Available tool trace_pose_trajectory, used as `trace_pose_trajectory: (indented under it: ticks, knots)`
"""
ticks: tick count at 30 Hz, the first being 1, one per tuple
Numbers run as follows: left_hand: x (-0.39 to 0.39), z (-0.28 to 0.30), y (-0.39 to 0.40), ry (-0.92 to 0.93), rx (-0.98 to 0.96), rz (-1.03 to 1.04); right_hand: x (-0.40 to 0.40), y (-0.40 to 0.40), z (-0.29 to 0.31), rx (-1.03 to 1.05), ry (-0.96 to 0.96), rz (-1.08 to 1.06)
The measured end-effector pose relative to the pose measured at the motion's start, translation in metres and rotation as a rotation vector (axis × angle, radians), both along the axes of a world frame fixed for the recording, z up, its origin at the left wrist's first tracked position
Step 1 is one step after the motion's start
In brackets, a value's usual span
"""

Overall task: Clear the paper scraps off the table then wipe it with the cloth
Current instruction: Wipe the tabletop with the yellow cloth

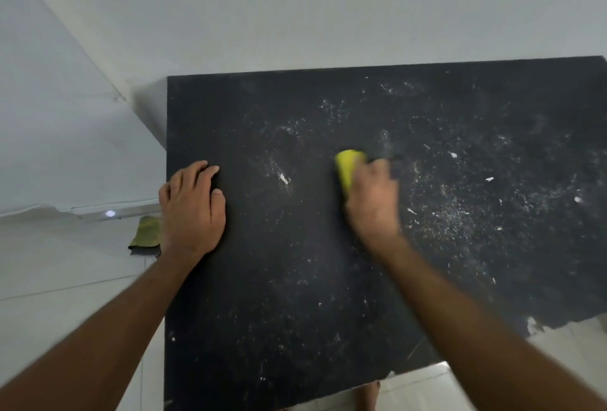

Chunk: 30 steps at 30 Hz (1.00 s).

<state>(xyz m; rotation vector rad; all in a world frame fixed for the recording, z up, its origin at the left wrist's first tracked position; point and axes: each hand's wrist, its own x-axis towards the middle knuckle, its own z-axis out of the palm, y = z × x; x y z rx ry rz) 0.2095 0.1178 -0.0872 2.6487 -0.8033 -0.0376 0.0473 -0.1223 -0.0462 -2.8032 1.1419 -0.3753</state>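
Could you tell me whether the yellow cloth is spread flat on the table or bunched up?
Bunched up: the yellow cloth shows only as a small wad gripped under the right hand on the black table.

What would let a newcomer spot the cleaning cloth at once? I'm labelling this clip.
Start at the black table that fills the middle of the view. The right hand presses the cloth onto it near the centre. It is the only bright yellow thing there; the bits around it are small white scraps.

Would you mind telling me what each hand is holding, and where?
The right hand holds the yellow cloth, its near part covered by the grip, pressed on the black table. The left hand holds nothing, lying flat on the table.
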Motion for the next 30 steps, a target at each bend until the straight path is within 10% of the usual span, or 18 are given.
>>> trace_pose_trajectory:
  ticks: [5, 13, 20, 26, 30]
  knots:
    - [0.000, -0.003, 0.003, 0.019, -0.159, 0.058, 0.057, 0.117, -0.025, 0.017, 0.068, 0.622]
    - [0.006, -0.013, -0.001, 0.023, 0.099, 0.063, 0.090, -0.065, -0.012, 0.064, -0.008, -0.156]
    - [0.006, -0.017, -0.001, -0.015, 0.104, 0.059, 0.145, 0.075, -0.030, -0.006, 0.088, 0.645]
    - [0.007, -0.017, -0.002, -0.013, 0.156, 0.074, 0.148, -0.094, -0.012, 0.070, 0.064, -0.215]
    - [0.007, -0.014, -0.003, 0.005, 0.161, 0.085, 0.187, -0.036, 0.001, -0.026, 0.036, 0.023]
